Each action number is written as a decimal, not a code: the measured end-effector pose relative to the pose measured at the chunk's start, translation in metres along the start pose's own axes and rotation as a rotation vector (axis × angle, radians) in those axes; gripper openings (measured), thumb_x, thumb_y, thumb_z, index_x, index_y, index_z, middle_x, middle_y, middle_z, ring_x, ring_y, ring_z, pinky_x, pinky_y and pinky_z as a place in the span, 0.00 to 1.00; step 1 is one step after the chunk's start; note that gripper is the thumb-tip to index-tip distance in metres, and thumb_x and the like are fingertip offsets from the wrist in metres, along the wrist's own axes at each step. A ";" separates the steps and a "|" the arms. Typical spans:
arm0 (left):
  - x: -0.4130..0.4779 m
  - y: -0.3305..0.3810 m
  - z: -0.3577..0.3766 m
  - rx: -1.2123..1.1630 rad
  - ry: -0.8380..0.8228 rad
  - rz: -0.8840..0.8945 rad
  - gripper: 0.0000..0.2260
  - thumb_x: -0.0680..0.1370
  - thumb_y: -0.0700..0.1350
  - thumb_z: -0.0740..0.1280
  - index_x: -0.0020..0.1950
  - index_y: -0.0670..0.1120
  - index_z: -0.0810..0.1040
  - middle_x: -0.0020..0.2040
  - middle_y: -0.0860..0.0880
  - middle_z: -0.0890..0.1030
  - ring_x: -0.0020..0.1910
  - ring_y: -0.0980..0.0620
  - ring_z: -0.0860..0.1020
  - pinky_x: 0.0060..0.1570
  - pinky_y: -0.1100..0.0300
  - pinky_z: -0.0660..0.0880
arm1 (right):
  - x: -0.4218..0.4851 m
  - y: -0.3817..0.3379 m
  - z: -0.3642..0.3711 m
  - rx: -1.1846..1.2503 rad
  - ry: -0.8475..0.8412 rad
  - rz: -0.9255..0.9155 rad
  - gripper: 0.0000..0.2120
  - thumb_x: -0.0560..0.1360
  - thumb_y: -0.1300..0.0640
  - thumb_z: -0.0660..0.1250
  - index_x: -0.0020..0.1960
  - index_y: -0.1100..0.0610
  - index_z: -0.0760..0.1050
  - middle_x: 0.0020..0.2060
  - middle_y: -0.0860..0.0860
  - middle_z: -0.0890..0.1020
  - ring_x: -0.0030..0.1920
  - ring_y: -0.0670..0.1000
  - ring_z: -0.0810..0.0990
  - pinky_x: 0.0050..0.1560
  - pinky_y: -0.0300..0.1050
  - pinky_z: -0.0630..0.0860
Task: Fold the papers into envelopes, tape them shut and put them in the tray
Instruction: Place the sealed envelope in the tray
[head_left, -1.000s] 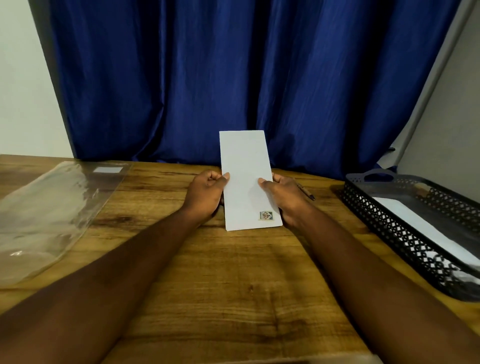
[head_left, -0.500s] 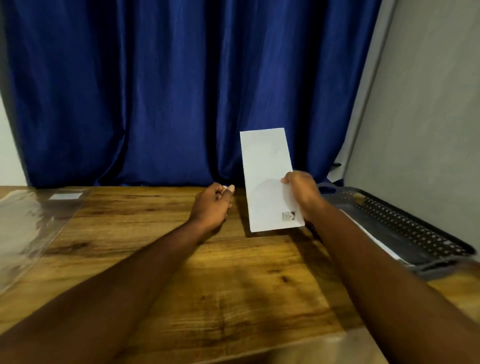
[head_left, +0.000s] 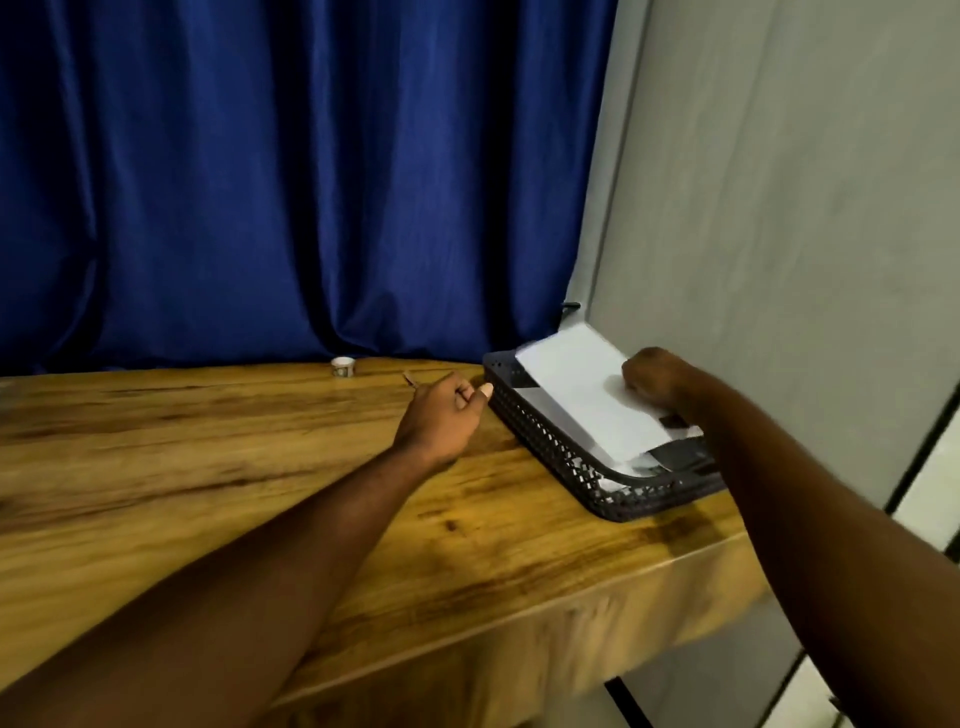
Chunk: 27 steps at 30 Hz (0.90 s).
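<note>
A white folded envelope (head_left: 582, 395) lies tilted over the black mesh tray (head_left: 550, 441) at the table's right end. My right hand (head_left: 657, 376) is closed on the envelope's right edge, above the tray. More white paper (head_left: 631, 467) lies inside the tray under it. My left hand (head_left: 441, 415) hovers just left of the tray's rim, fingers loosely curled, holding nothing. The envelope's underside is hidden.
A small roll of tape (head_left: 343, 367) stands at the back edge of the wooden table (head_left: 208, 467). A thin pen (head_left: 410, 380) lies near my left hand. A blue curtain hangs behind; a grey wall stands close on the right.
My right hand carried the envelope from the table's middle to over the tray and laid it flatter. My left hand let go of it. The view swung right.
</note>
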<state>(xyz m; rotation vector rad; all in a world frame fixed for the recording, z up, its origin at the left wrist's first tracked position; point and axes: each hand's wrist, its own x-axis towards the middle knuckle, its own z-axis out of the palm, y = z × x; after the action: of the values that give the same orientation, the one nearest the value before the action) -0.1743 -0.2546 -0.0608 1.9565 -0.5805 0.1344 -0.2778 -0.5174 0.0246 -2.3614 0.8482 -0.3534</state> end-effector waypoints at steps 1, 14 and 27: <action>-0.001 0.000 0.005 0.011 -0.003 0.004 0.20 0.70 0.69 0.61 0.41 0.53 0.77 0.35 0.51 0.83 0.37 0.45 0.82 0.41 0.42 0.82 | -0.004 0.007 0.002 -0.030 -0.064 0.009 0.15 0.80 0.61 0.62 0.65 0.62 0.75 0.47 0.63 0.79 0.42 0.60 0.78 0.35 0.47 0.75; -0.001 -0.003 0.019 0.101 0.013 0.060 0.12 0.81 0.57 0.67 0.43 0.51 0.77 0.37 0.51 0.80 0.38 0.51 0.77 0.37 0.55 0.73 | 0.004 0.019 0.022 -0.460 -0.152 -0.095 0.10 0.77 0.60 0.72 0.58 0.59 0.78 0.41 0.54 0.78 0.38 0.52 0.77 0.38 0.44 0.72; 0.016 -0.023 -0.026 0.141 0.126 0.049 0.10 0.78 0.56 0.71 0.45 0.52 0.78 0.39 0.54 0.82 0.39 0.52 0.79 0.39 0.56 0.76 | -0.035 -0.112 0.079 -0.098 0.088 -0.506 0.07 0.70 0.49 0.71 0.46 0.49 0.79 0.47 0.50 0.85 0.49 0.55 0.84 0.57 0.55 0.83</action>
<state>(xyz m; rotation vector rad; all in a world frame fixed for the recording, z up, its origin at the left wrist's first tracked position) -0.1453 -0.2295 -0.0624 2.0532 -0.5486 0.3342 -0.2162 -0.3904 0.0303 -2.6508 0.2960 -0.6334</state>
